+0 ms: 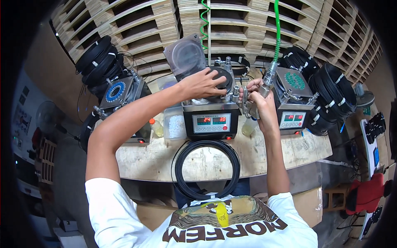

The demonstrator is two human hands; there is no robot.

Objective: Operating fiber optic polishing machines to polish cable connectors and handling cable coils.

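My left hand (205,84) reaches over the middle machine, fingers spread above its dark round plate (220,78); whether the fingertips touch it I cannot tell. My right hand (260,99) is closed around a metal air blow gun (266,84) beside that machine's right edge. A green air hose (277,37) runs up from the gun, with a metal spring around its lower end. The middle machine (213,124) has a front panel with lit red digits. Behind my left wrist a grey square plate with a round disc (186,58) stands tilted up.
Similar machines stand at left (115,93) and right (291,95). Coiled black cables (97,60) are stacked behind them, with one coil (177,165) at the table's front edge. A white-filled clear box (177,126) and small bottle (156,127) sit left of the middle machine. Wooden pallets (244,25) rise behind.
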